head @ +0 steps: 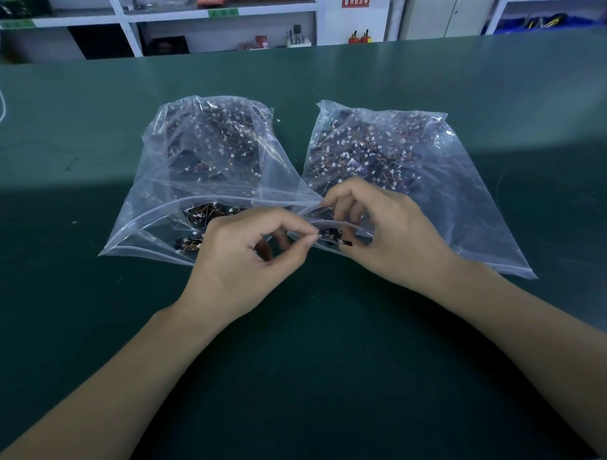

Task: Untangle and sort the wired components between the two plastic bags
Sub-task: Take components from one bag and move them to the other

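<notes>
Two clear plastic bags lie mid-worktop [98,328], the left bag [157,184] and right bag [466,197] both full of black wired parts. One part [331,235] sits between the bag mouths, pinched by left hand [239,259] fingers [308,237] and right hand [391,236] fingers.

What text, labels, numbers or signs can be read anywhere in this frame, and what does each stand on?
None can be read.
Red sign on the back wall: white characters, cut off by the frame edge and blurred.
Green label on the shelf edge: marks too small to read.
Green label at far left on the same shelf: too blurred.
Plastic bags: no print visible.
</notes>
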